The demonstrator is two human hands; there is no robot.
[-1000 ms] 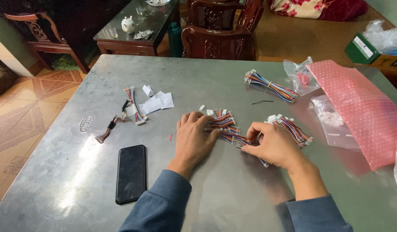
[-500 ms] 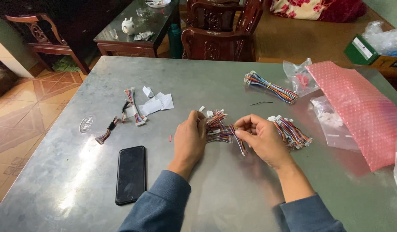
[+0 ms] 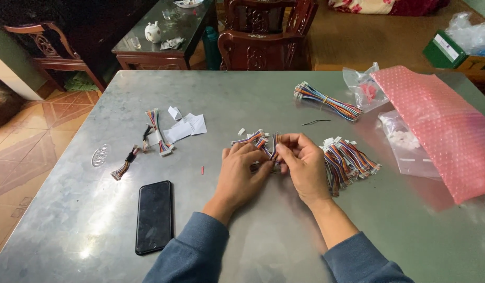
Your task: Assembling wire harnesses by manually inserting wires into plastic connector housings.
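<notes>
My left hand (image 3: 241, 175) and my right hand (image 3: 302, 165) meet at the middle of a grey metal table (image 3: 263, 230), and together they pinch a small bunch of multicoloured wire harnesses with white connectors (image 3: 259, 141). Just right of my right hand lies a loose pile of the same coloured cables (image 3: 348, 160). A tied bundle of coloured wires (image 3: 326, 101) rests farther back. Both forearms wear blue sleeves.
A black phone (image 3: 154, 215) lies face up at the front left. White paper scraps (image 3: 186, 127) and short cable pieces (image 3: 157, 132) sit at the left. Pink bubble wrap (image 3: 440, 126) and clear plastic bags (image 3: 406, 142) cover the right side. Wooden chairs (image 3: 266, 36) stand behind the table.
My hands have come closer together and lifted the wire bunch off the table. My right hand moved left, away from the cable pile.
</notes>
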